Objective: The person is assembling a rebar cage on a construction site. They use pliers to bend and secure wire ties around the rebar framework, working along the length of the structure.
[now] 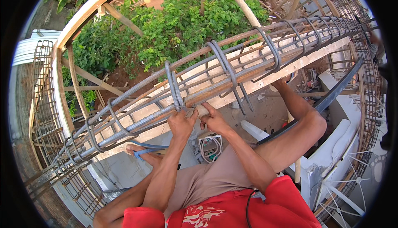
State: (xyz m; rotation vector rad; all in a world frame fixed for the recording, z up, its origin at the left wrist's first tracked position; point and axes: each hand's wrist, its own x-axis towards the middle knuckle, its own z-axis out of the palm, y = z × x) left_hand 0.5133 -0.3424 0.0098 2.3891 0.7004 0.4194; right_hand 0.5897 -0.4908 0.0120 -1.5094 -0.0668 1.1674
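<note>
A long cage of steel reinforcing bars (244, 72) runs slantwise before me, ringed by bent steel stirrups. My left hand (181, 123) is closed at the lower end of a doubled stirrup (173, 85), its fingers wrapped at the near bars. Just right of it, my right hand (214, 120) has the index finger stretched out against the lower bar, the other fingers partly curled. I see nothing held in the right hand. To its right, another doubled stirrup (225, 64) hangs around the bars, its hooked ends pointing down.
A pale wooden board (290, 67) lies beneath the cage. My sandalled foot (143, 150) rests at the left. Far below are a box with a coiled cable (210, 148) and white walls (331, 132). Green bushes (174, 33) grow beyond; more bar cages (43, 87) flank the sides.
</note>
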